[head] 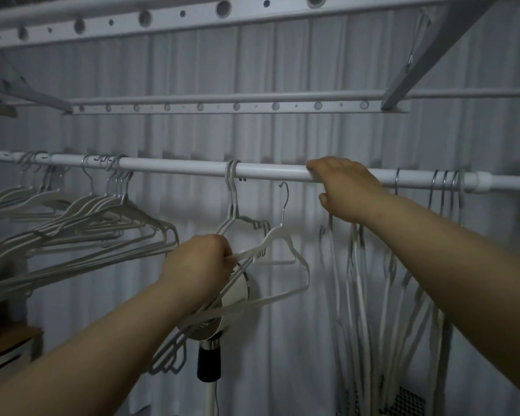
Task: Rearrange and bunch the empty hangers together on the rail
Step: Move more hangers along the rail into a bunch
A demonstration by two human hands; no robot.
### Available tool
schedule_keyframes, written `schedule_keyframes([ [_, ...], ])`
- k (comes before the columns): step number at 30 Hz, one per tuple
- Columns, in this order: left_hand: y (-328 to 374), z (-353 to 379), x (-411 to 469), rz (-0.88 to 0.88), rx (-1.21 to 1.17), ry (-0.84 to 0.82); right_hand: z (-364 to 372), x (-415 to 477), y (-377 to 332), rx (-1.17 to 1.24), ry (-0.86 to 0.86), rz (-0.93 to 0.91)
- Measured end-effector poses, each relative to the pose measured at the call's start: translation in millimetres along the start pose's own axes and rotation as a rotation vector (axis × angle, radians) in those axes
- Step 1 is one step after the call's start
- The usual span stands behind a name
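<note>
Left hand [198, 262] grips a white hanger [275, 234], its hook off the rail [177, 167]. Right hand [345, 187] curls over the rail.

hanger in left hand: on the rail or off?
Off. The hanger is held by the left hand; its hook is free below the rail.

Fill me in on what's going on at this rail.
A person is sorting empty white hangers. The left hand grips a loose hanger, its hook off the rail. The right hand curls over the rail. A big bunch hangs at the left, a few more far right.
</note>
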State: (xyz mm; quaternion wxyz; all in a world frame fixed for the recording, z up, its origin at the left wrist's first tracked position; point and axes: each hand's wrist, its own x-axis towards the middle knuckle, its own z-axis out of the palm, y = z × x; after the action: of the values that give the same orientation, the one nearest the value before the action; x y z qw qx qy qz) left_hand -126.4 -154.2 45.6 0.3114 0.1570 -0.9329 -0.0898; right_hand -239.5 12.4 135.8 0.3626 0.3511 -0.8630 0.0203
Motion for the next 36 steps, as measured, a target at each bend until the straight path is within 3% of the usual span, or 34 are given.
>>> schedule_keyframes([
  [8,-16.7,-15.8,-56.9,-0.072,-0.006,-0.017,-0.6,-12.5,-18.7,0.146,0.206,-0.122],
  [13,-22.3,-29.7,-105.6,-0.099,0.018,0.007,1.0,-24.7,-42.2,0.148,-0.054,-0.247],
  [18,-20.5,-58.1,-135.0,-0.079,0.052,0.024,-11.7,-35.4,-60.4,0.417,-0.298,-0.145],
  [23,-32.0,-87.4,-168.6,-0.105,0.103,0.003,-31.2,-49.4,-66.7,0.778,-0.376,-0.137],
  [26,-48.3,-101.5,-191.2,-0.134,0.052,-0.018,-39.2,-59.2,-78.5,0.846,-0.492,-0.159],
  [30,-72.2,-119.3,-213.8,-0.183,-0.005,-0.055,-47.1,-74.5,-110.7,0.916,-0.487,-0.147],
  [36,-102.9,-111.3,-234.5,-0.292,-0.069,0.023,-65.1,-106.7,-137.6,1.042,-0.532,-0.075],
])
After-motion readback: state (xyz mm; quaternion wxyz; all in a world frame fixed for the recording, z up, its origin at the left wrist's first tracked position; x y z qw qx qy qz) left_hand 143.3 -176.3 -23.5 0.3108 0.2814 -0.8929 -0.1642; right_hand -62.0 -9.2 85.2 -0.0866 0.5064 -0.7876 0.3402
